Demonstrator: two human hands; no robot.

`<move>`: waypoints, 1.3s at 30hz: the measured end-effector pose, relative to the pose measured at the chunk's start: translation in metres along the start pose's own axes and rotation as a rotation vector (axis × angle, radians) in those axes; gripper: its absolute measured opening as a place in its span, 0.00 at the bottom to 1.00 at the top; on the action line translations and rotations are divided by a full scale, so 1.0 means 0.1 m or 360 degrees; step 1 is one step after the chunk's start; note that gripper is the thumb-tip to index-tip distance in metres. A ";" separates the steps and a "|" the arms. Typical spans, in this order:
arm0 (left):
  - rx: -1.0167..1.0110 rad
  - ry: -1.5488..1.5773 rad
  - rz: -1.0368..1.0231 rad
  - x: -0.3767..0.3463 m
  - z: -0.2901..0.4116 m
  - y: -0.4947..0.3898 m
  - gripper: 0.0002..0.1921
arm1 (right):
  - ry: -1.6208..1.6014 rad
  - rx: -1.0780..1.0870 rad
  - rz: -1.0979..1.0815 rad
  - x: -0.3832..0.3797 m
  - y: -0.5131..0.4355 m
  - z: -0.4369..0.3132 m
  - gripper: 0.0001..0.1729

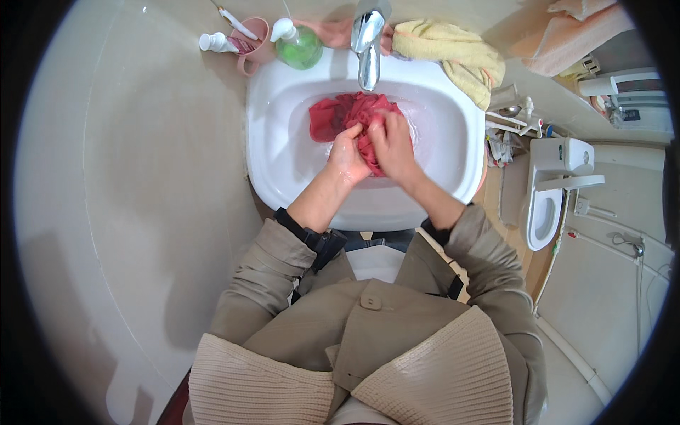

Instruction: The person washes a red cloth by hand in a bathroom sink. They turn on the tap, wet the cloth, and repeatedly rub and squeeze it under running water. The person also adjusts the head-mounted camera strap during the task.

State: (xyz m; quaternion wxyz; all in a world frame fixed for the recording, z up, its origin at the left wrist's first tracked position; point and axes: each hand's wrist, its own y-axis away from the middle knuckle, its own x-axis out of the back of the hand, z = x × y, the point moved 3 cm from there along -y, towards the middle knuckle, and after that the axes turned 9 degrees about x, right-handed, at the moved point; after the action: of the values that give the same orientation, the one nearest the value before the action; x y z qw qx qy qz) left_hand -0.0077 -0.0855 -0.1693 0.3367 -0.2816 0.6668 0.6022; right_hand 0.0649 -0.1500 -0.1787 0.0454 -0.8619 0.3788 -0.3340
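Observation:
A wet red cloth point(325, 121) lies bunched in the white washbasin point(260, 143), in shallow water. My left hand point(346, 155) grips the cloth from its left side, palm turned up and thumb on top. From the right, my right hand point(392, 143) closes over the same bunch with its fingers curled. One flat flap of the cloth spreads to the left, beyond both hands. Parts of the fingers are hidden in the folds. Above the hands juts the chrome faucet point(368, 48); I cannot tell whether water runs from it.
On the back ledge stand a pink cup point(260, 50) holding a toothbrush and a tube, and a pump bottle point(300, 50) of green liquid. A yellow towel point(451, 45) drapes over the basin's back right corner. Farther right is a toilet point(544, 212) beside wall pipes.

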 end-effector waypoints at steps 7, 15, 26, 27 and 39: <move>0.0057 0.0062 -0.0119 0.21 0.09 -0.20 0.27 | 0.0027 -0.0197 -0.0073 0.03 0.11 -0.17 0.16; 0.0083 -0.0227 -0.0284 0.20 -0.02 -0.13 0.26 | -0.0083 0.0012 -0.0088 0.11 -0.10 -0.67 0.12; -0.0046 -0.0078 -0.0311 0.17 0.05 -0.16 0.26 | -0.0034 0.0131 -0.0152 -0.01 0.00 -0.64 0.13; 0.0020 -0.0028 -0.0361 0.16 0.01 -0.16 0.26 | 0.0013 0.0052 -0.0085 -0.01 -0.04 -0.56 0.13; -0.0001 -0.0129 -0.0331 0.10 0.07 -0.13 0.23 | 0.0092 0.0103 0.0014 0.02 -0.12 -0.71 0.14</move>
State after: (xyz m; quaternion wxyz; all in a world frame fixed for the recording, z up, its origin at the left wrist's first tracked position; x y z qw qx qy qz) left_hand -0.0026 -0.0795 -0.1857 0.4240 -0.3248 0.6197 0.5751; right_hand 0.0300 -0.1302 -0.1191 0.0637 -0.8483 0.3727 -0.3706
